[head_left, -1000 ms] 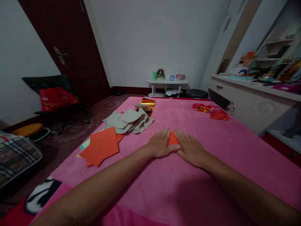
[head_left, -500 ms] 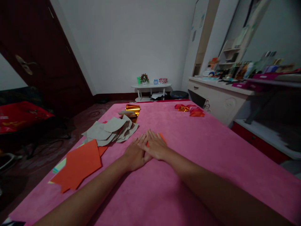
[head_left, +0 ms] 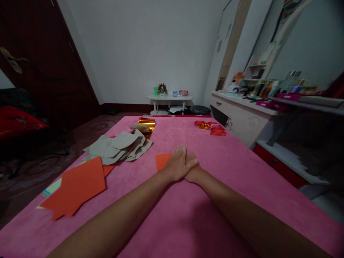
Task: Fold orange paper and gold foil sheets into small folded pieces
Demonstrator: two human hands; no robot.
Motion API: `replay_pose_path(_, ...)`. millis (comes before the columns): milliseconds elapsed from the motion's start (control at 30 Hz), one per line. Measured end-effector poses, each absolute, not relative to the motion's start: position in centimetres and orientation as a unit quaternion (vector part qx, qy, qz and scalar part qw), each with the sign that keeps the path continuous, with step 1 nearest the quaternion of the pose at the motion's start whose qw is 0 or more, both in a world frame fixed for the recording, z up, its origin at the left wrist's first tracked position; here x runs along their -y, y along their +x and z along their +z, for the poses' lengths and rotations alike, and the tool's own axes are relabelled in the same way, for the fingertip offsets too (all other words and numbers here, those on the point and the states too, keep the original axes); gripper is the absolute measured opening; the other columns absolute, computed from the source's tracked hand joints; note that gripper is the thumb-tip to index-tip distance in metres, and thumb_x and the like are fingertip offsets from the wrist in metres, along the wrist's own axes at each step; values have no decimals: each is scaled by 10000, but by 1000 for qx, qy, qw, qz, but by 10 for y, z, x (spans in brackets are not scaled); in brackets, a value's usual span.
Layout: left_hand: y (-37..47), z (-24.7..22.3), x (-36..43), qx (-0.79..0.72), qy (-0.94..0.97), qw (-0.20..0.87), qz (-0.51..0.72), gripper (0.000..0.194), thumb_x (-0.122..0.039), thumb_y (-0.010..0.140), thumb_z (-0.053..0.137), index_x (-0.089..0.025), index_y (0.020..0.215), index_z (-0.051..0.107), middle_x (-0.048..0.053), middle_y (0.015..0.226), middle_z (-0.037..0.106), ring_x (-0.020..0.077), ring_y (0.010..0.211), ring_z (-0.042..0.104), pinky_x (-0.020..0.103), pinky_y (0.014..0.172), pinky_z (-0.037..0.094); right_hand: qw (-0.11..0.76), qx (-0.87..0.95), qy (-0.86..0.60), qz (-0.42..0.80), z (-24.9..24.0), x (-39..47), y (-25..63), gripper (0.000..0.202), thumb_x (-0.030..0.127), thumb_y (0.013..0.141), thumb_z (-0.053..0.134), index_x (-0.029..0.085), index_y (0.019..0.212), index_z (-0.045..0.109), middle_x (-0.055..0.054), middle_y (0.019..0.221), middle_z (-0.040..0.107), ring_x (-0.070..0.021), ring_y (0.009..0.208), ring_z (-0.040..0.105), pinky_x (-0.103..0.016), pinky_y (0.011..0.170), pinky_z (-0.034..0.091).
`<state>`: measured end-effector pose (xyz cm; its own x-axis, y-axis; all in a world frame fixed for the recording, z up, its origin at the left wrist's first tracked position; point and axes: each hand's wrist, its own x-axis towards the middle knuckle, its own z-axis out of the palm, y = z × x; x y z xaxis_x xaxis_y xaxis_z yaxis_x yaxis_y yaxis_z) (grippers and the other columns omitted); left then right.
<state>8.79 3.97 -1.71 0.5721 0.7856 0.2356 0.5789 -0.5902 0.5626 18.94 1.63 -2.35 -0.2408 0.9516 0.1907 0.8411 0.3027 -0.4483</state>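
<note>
A small piece of orange paper (head_left: 161, 161) lies flat on the pink cloth (head_left: 172, 215), its right part hidden under my hands. My left hand (head_left: 175, 164) rests palm down on it, fingers stretched forward. My right hand (head_left: 192, 169) lies flat just to the right, overlapping the left at the thumb side. Whether any paper extends beneath the right hand cannot be seen. To the left are a larger cut orange sheet (head_left: 77, 186) and a loose pile of grey paper pieces (head_left: 118, 145).
Shiny gold foil (head_left: 147, 123) sits beyond the grey pile. Red and gold crumpled pieces (head_left: 208, 126) lie at the far right of the cloth. A small white table (head_left: 169, 97) stands by the wall, and a dresser (head_left: 242, 107) with bottles stands on the right.
Both hands have slid to the right across the orange paper, uncovering its left part. The left hand now lies over the right, where the right was on top before. The view has shifted slightly.
</note>
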Motion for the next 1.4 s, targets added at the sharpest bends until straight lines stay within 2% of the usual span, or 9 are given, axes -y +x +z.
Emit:
replay_pose_path(333, -27, -25, -20, -443, 892, 39, 83, 893, -695, 825, 323, -68, 1454, 230, 186, 1526, 183, 297, 1410, 179, 434, 1139, 168, 116, 776, -611, 105, 0, -15, 145, 623, 294, 897, 354, 25, 1449, 246, -203, 1529, 162, -306, 1420, 104, -562, 1106, 42)
replay_pose_path(400, -26, -28, -20, -431, 898, 23, 87, 788, -622, 854, 363, -121, 1453, 259, 148, 1529, 204, 288, 1409, 189, 440, 1139, 174, 136, 798, -577, 103, 3, -10, 119, 625, 377, 928, 303, 94, 1475, 198, -116, 1552, 124, -224, 1432, 59, -468, 1137, 54)
replay_pose_path(500, -23, -31, -21, -431, 899, 19, 74, 715, -540, 868, 408, -145, 1450, 277, 128, 1528, 217, 267, 1412, 189, 422, 1144, 175, 154, 832, -502, 180, -3, -8, 105, 740, 527, 919, 279, 59, 1478, 151, -159, 1543, 136, -259, 1426, 99, -468, 1126, 145)
replay_pose_path(633, -27, -26, -19, -436, 898, 19, 61, 856, -660, 840, 340, -85, 1461, 215, 172, 1532, 167, 285, 1418, 151, 457, 1140, 157, 123, 810, -556, 139, -18, -6, 156, 830, 630, 869, 329, 47, 1454, 252, -170, 1527, 198, -282, 1417, 143, -467, 1145, 91)
replay_pose_path(767, -29, -9, -12, -451, 892, 26, 26, 978, -756, 795, 246, -27, 1446, 232, 228, 1513, 176, 329, 1410, 153, 495, 1123, 157, 101, 782, -609, 90, -17, 1, 213, 721, 525, 887, 389, 75, 1443, 302, -169, 1521, 213, -319, 1402, 187, -532, 1127, 137)
replay_pose_path(900, -7, 15, -4, -468, 882, 3, 58, 1162, -860, 644, 346, -9, 1431, 265, 265, 1509, 134, 389, 1404, 100, 519, 1114, 148, 109, 768, -628, 63, 0, 2, 210, 648, 359, 887, 389, -54, 1385, 351, -294, 1454, 286, -398, 1360, 258, -624, 1065, 196)
replay_pose_path(1067, 31, 10, -11, -413, 904, 9, 108, 1039, -714, 715, 470, -58, 1465, 179, 201, 1531, 152, 330, 1417, 117, 466, 1141, 130, 152, 814, -559, 45, 6, -12, 165, 612, 159, 859, 317, 45, 1455, 240, -152, 1530, 207, -223, 1410, 190, -436, 1143, 175)
replay_pose_path(1167, 23, -10, -16, -438, 894, 49, 83, 961, -678, 777, 407, -16, 1446, 217, 224, 1511, 211, 321, 1406, 176, 433, 1138, 168, 121, 837, -528, 82, -9, -12, 167, 609, 224, 856, 383, 81, 1443, 300, -117, 1500, 307, -190, 1383, 275, -361, 1139, 211)
replay_pose_path(1400, -24, -4, -4, -520, 853, 28, 41, 1104, -824, 712, 285, 57, 1374, 338, 305, 1457, 278, 388, 1375, 231, 460, 1116, 211, 103, 789, -584, 163, -7, -5, 236, 813, 496, 787, 553, 52, 1429, 327, -193, 1499, 251, -323, 1388, 229, -486, 1125, 184)
